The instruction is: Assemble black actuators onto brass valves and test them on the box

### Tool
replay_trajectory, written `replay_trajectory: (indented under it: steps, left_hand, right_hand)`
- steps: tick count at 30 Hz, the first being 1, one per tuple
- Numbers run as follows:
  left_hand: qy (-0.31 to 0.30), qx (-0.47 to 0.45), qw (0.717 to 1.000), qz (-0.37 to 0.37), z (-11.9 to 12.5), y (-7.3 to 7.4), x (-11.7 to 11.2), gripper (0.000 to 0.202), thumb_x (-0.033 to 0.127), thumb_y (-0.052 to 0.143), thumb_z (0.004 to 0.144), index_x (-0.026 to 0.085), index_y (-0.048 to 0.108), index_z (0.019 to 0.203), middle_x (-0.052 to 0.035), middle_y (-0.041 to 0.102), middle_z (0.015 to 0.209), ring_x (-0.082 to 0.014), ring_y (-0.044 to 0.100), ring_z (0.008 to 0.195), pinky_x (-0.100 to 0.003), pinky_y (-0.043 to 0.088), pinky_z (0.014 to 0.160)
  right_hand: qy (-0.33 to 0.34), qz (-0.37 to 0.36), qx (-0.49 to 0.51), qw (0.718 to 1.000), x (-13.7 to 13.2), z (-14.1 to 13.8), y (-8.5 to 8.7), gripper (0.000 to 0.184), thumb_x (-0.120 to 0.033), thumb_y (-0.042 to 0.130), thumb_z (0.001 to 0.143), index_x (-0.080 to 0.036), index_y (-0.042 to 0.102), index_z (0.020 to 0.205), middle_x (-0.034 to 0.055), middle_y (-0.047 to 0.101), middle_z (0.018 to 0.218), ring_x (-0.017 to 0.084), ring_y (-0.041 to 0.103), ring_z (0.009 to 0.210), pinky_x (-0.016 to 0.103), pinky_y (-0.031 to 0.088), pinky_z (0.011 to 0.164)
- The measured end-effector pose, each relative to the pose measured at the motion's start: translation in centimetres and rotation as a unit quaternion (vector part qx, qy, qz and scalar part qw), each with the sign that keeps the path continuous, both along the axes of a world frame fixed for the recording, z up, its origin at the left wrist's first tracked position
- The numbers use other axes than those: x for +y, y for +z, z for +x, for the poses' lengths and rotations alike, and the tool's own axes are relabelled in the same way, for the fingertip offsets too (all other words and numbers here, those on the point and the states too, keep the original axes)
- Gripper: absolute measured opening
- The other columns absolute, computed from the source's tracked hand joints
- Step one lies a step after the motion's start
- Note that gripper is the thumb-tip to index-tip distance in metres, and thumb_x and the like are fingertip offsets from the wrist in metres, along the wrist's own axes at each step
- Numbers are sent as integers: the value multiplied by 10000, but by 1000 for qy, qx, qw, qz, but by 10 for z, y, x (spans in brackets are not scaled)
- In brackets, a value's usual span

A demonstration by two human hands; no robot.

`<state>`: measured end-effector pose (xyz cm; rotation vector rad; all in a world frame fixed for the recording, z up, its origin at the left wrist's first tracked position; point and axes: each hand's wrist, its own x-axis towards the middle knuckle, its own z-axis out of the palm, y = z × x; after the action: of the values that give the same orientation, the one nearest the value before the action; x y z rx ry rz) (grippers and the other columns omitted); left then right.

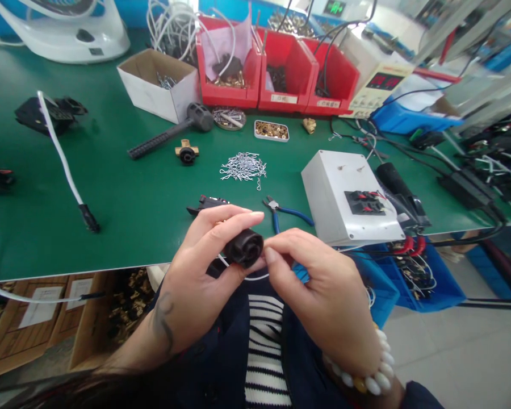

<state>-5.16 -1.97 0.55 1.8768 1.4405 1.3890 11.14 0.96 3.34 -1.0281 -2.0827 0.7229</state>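
My left hand (208, 255) is wrapped round a black cylindrical plastic fitting (246, 249), its hollow round end turned towards me. A darker part with some red shows behind my left fingers on the bench. Close against the fitting's right side, my right hand (309, 278) has thumb and forefinger pinched together; whatever is between them is too small to make out. A white cable (255, 278) curves below the fitting. Just beyond my hands lie blue-handled cutting pliers (287, 211) and a pile of silvery spring clips (243, 166).
On the green bench (123, 199) are a black mallet (174, 132), a brass valve piece (187, 152), a tin of brass parts (271, 130) and a grey switch box (349, 199). Red bins (283, 74) line the back. Cardboard boxes (38, 324) and blue crates (434, 284) sit below the edge.
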Motion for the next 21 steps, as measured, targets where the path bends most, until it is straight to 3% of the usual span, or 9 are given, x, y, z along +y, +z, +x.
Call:
replay_trajectory:
  steps: [11, 21]
  left_hand:
    - [-16, -18, 1000, -18, 0, -1, -1, 427, 175, 726, 881, 271, 603, 1278, -36, 607, 1252, -173, 585, 1192, -284, 489, 1049]
    - [-67, 33, 996, -52, -1, 2, 3, 364, 208, 716, 892, 211, 613, 1242, -17, 669, 1151, -108, 650, 1080, -153, 544, 906]
  right_hand:
    - [-40, -29, 31, 998, -1, 4, 4, 120, -148, 598, 936, -193, 676, 857, 1, 709, 843, 113, 656, 765, 216, 519, 683]
    - [-26, 55, 8, 998, 6, 3, -2, 154, -109, 552, 948, -189, 679, 914, 23, 716, 902, 126, 658, 844, 234, 528, 790]
